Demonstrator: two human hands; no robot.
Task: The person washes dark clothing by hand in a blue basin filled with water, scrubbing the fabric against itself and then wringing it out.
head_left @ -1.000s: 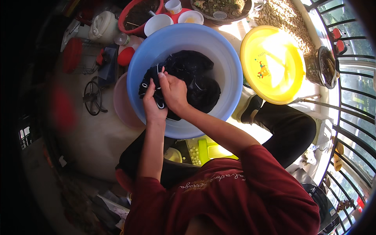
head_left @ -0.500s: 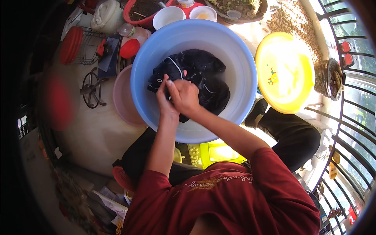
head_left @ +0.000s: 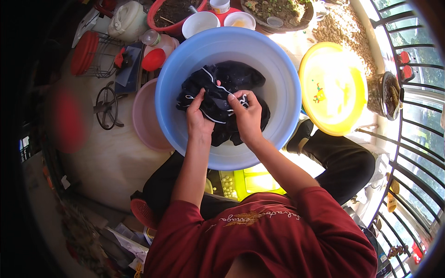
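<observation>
A wet black garment with white piping (head_left: 215, 104) lies bunched in a large blue basin (head_left: 165, 116) with some cloudy water in it. My left hand (head_left: 199, 119) grips the garment's left part, thumb on top, its other fingers mostly hidden under the cloth. On the right, my right hand (head_left: 248, 116) pinches a piped edge between thumb and bent fingers. A stretch of black cloth spans the gap between the two hands. More dark cloth (head_left: 245, 74) rests behind them in the basin.
A yellow basin (head_left: 308, 109) stands at the right, a pink basin (head_left: 143, 125) at the left. Behind are two white bowls (head_left: 200, 24) and planters of soil (head_left: 174, 14). A bright yellow-green tray (head_left: 245, 187) lies near my legs; window bars (head_left: 408, 153) run along the right.
My hands were pressed together over the garment. My right hand has moved right, away from the left one, and the piped cloth is now spread between them.
</observation>
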